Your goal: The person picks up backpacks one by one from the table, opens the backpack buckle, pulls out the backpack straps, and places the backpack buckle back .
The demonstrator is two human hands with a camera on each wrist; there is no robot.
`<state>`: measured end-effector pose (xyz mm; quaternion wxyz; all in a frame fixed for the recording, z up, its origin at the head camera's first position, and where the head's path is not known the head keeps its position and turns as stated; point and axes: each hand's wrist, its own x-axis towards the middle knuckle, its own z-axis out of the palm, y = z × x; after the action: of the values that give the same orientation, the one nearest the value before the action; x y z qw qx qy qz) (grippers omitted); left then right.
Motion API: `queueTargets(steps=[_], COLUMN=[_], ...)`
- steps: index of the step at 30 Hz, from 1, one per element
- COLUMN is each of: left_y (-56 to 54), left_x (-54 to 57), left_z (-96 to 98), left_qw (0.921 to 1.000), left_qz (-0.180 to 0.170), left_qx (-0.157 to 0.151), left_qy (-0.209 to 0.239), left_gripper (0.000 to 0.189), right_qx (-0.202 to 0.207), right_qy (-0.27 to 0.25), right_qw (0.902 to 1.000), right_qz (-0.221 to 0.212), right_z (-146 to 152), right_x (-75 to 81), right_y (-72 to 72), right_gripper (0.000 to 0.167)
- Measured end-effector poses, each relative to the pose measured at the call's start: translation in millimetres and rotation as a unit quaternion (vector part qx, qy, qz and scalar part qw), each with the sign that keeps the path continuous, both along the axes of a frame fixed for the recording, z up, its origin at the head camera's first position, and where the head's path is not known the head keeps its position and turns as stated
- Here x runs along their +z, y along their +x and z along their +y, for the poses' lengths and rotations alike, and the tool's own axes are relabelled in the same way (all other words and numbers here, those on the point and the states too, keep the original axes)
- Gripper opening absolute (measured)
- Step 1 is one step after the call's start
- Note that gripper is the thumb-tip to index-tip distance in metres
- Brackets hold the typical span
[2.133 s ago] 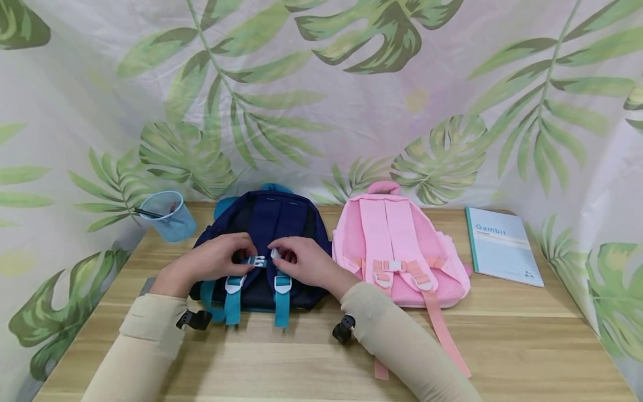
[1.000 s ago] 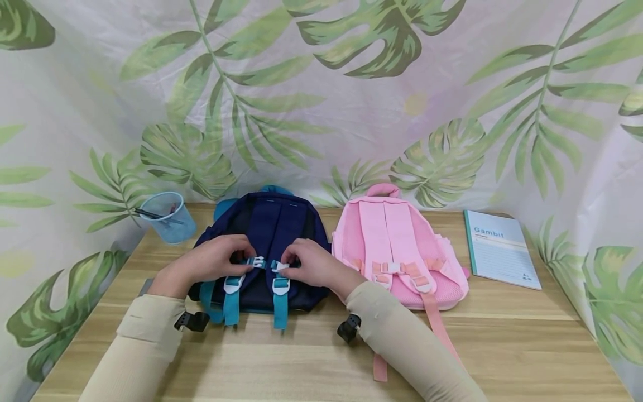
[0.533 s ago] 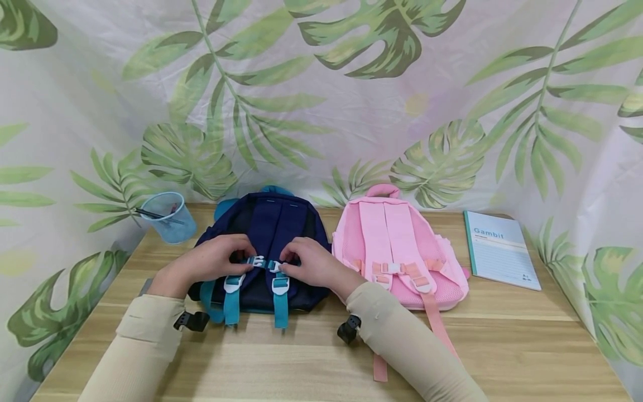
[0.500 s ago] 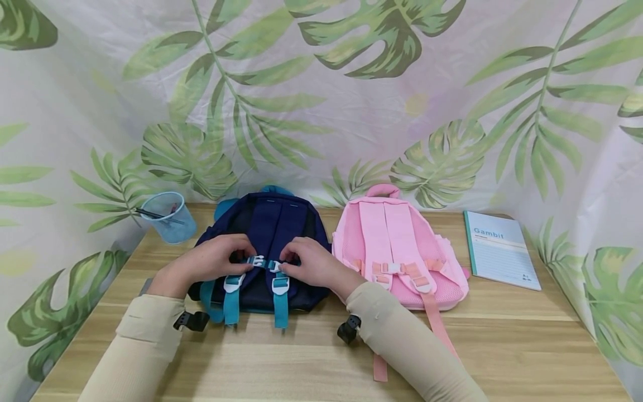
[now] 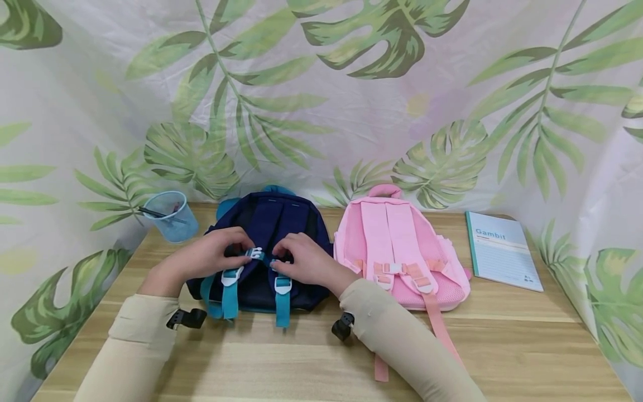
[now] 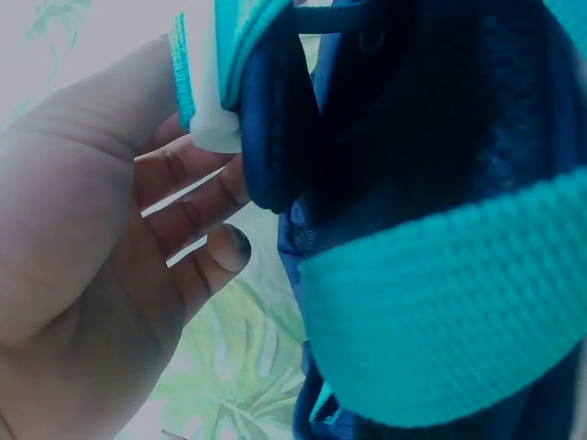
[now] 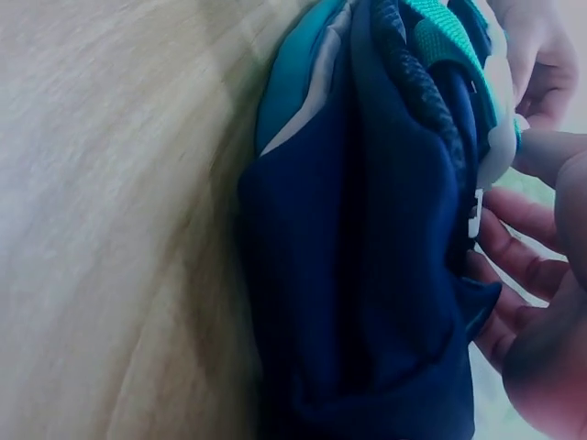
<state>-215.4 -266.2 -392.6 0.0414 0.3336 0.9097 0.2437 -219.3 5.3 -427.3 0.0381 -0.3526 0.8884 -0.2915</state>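
Note:
A navy backpack with teal webbing lies on the table, its shoulder straps facing up. My left hand pinches the white pronged half of a side-release buckle on its teal strap, lifted slightly off the bag. Close on the right, my right hand pinches the other buckle half, mostly hidden by the fingers. The two halves are apart. In the left wrist view a teal strap crosses the foreground. The right wrist view has the fingers against the bag's side, near a white plastic piece.
A pink backpack lies directly right of the navy one, its loose strap trailing toward the front. A blue mesh pen cup with pens stands at the back left. A notebook lies far right. Leaf-print cloth hangs behind the wooden table.
My left hand has lifted the pronged buckle half slightly and tilted it. My right hand has shifted its grip along the other half, which the fingers now mostly cover.

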Motion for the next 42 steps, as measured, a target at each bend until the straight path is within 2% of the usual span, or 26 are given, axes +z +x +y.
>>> queueTargets(steps=[9,20,33,42], left_y=[-0.2,-0.4,-0.7,0.6], left_x=[9.2,18.2,17.4,16.7], left_z=[-2.8,-0.9,-1.7,-4.8], left_qw=[0.9999,0.9999,0.9999,0.9995], left_qz=[0.011,0.003,0.008,0.022], left_qx=[-0.003,-0.007,-0.001,-0.002], left_qy=[0.012,0.014,0.014,0.023], left_gripper=[0.014,0.013,0.011,0.011], right_qx=[-0.033,-0.042,-0.041,-0.028], right_qy=[0.008,0.007,-0.046,-0.077], right_qw=[0.9991,0.9991,0.9977,0.9963], right_qz=[-0.024,-0.006,-0.030,-0.024], right_z=[-13,-22,-21,-18], right_x=[-0.9,-3.5,-4.2,-2.6], right_y=[-0.2,-4.5,-4.9,-6.4], right_gripper=[0.039,0.035,0.025,0.023])
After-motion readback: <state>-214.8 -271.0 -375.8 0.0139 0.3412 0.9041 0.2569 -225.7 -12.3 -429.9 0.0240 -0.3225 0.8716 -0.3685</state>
